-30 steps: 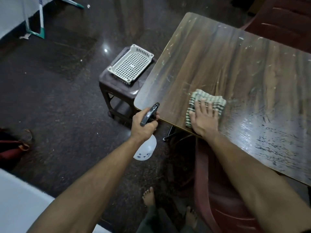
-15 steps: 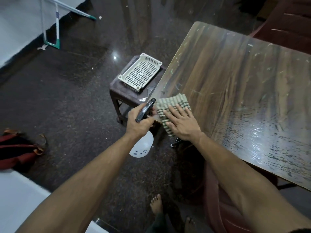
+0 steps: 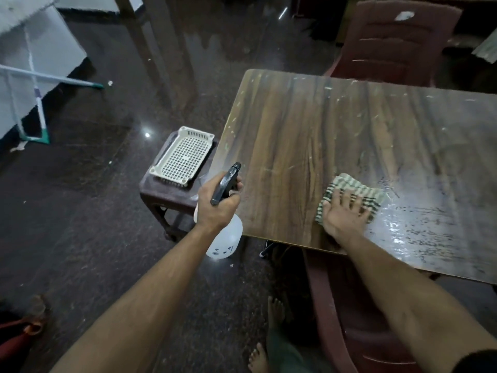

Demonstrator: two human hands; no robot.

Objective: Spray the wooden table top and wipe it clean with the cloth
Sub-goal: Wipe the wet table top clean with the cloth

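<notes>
Sliding rightward from the table's [image 3: 309, 125] near-left corner, the flat-spread right hand [image 3: 343, 216] is pressing the folded striped cloth [image 3: 347, 188]; left hand [image 3: 216, 204] is gripping the spray bottle [image 3: 224, 238].

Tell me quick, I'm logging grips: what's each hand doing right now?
Left hand: closed around the spray bottle, beside the table edge.
Right hand: open, fingers flat, pressing the cloth on the wooden table top.

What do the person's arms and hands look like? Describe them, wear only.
Both forearms are bare to the edge of the frame. The left hand and right hand wear no gloves, rings or watch that I can see. A dark sleeve edge shows on the right arm.
</notes>
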